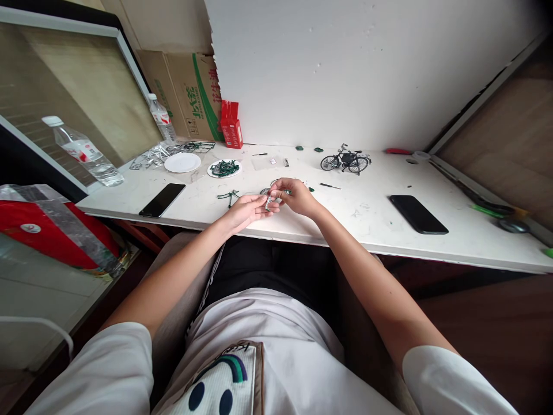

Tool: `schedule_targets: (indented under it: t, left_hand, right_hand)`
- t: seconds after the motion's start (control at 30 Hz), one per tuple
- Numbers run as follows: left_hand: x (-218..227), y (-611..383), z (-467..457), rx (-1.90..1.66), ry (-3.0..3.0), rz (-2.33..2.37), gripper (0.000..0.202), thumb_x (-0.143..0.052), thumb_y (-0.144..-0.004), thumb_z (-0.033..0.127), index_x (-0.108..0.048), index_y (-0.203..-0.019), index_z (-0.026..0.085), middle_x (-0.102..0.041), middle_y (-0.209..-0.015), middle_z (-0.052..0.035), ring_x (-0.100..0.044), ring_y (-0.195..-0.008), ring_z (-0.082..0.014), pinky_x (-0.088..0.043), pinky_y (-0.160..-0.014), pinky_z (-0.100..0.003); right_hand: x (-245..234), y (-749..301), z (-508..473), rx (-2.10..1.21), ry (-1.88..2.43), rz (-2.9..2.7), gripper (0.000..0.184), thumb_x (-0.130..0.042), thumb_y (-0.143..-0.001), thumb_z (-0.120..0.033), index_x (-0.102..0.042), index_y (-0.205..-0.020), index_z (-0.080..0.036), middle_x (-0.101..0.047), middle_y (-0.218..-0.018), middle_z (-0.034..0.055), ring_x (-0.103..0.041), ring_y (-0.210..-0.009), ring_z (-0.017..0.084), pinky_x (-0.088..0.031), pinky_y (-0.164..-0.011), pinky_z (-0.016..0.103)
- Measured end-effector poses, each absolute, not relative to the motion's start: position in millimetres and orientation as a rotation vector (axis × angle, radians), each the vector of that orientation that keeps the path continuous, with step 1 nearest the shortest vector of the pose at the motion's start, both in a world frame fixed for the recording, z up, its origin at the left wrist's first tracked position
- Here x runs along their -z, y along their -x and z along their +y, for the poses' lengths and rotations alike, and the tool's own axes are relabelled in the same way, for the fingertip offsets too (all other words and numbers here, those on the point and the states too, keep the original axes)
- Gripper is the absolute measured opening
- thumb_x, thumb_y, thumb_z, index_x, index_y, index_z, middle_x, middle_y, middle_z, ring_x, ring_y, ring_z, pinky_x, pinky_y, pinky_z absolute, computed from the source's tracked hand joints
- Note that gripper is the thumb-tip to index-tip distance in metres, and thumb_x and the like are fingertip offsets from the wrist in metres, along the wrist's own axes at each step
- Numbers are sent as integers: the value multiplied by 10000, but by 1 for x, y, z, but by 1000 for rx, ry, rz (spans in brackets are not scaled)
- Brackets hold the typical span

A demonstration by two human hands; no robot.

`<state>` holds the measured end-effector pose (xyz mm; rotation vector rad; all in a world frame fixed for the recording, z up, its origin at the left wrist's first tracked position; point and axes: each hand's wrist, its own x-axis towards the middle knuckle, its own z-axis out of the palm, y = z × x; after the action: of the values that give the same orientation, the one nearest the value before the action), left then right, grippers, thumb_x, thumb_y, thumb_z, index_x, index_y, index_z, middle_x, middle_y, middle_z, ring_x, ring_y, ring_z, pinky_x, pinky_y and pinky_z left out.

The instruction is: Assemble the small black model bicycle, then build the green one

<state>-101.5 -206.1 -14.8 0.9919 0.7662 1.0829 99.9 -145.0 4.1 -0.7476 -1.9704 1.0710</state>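
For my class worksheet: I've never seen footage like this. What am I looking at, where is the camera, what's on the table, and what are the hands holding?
There is no machine here: a person works with bare hands. The single picture comes from a camera on their head, looking down over their shirt and arms. The left hand and right hand meet above the table and pinch a small part, too tiny to identify. On the table lie a left phone, a right phone, a model bicycle, a white plate and a plate of green pieces.
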Motion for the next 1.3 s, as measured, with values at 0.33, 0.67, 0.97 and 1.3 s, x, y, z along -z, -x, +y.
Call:
schedule_targets:
  t: [0.33, 0.67, 0.97, 1.3]
  left_hand:
    - [10, 105, -204, -1177, -902, 764, 146, -719, -980, 213, -762, -1051, 93, -801, -1128, -199, -785, -1056, -253, -551, -1042, -411]
    - [5, 109, -202, -1258, -882, 716, 205, -751, -970, 275, -759, -1114, 129, -794, -1178, -169, -769, -1129, -261, -544, -1058, -409]
    - [-6, 116, -203, -1246, -935, 708, 186, -783, -946, 229, -779, -1088, 110, -780, -1126, -128, -776, -996, -214, -546, -1063, -411]
    - [-3, 119, -203, -1211, -984, 743, 202, -780, -955, 257, -766, -1093, 111, -786, -1072, -133, -786, -979, -235, -559, -1043, -444]
  right_hand:
    - [-17, -102, -147, -932, 669, -1962, 451, -732, -911, -647, -697, -959, -200, -706, -1029, 88, -672, -902, 213, -598, -671, 321]
    - [-8, -87, -169, -129, 674, -1865, 267, -519, -1094, -461, -702, -1066, -269, -678, -1054, 117, -604, -1074, 291, -541, -896, 466]
    - [12, -77, -170, -75, 627, -1972, 230, -528, -1091, -355, -739, -1043, -279, -691, -1026, 105, -582, -1024, 290, -510, -913, 486]
    - [24, -70, -172, -153, 591, -1953, 225, -548, -1076, -270, -772, -1061, -281, -700, -1018, 95, -592, -1042, 280, -507, -945, 487]
